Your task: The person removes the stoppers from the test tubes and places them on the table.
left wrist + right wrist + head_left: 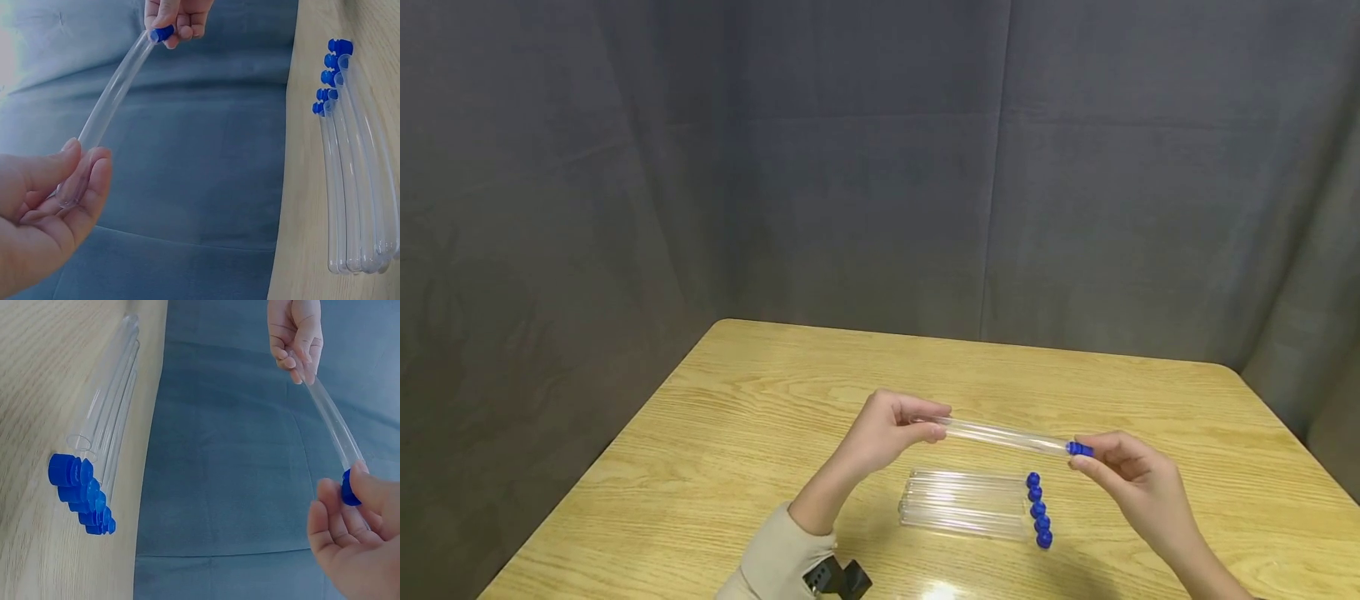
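A clear test tube [1000,435] is held above the table between both hands, tilted slightly down to the right. My left hand [887,427] pinches its rounded end between thumb and fingers. At the other end, my right hand [1127,479] grips a blue cap [350,487], which sits at the tube's mouth; how far in it is, I cannot tell. Several more clear test tubes [962,502] lie side by side on the table below. Along their open ends runs a row of loose blue caps [1038,509].
The wooden table [760,392] has its far edge against a grey curtain [865,183]. On the left wrist, by the light sleeve [786,550], sits a black device [837,577]. In the left wrist view the tubes [356,187] lie on the right.
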`<state>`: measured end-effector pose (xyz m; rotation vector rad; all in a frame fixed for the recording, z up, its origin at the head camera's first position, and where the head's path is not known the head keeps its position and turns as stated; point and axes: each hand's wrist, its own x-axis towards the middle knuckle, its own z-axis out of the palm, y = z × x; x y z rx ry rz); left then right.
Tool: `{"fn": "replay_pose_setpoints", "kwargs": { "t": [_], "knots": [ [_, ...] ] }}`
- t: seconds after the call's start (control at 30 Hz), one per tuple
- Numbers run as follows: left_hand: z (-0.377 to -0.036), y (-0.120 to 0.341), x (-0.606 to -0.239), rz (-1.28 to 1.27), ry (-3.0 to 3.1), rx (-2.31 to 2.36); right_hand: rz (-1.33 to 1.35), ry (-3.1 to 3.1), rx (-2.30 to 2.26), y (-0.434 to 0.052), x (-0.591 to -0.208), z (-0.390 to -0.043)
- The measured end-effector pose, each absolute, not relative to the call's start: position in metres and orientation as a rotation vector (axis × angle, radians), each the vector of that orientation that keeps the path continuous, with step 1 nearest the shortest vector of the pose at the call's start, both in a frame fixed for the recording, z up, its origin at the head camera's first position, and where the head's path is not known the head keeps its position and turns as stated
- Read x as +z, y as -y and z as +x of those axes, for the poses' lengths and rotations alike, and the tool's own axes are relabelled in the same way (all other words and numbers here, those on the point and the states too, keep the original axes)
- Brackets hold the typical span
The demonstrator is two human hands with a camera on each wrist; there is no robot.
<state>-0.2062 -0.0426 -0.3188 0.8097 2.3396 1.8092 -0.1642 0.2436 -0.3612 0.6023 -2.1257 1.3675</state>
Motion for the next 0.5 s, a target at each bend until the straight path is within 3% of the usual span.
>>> {"fn": "replay_pose_setpoints", "kwargs": {
  "t": [0.17, 0.5],
  "knots": [
    [-0.209, 0.042, -0.321, 0.826, -2.374, 1.797, 0.511, 2.221, 1.351, -0.235, -0.345, -0.156],
    [-0.221, 0.04, -0.335, 0.834, -2.387, 1.798, 0.515, 2.226, 1.462, -0.239, -0.349, -0.162]
  ]
}}
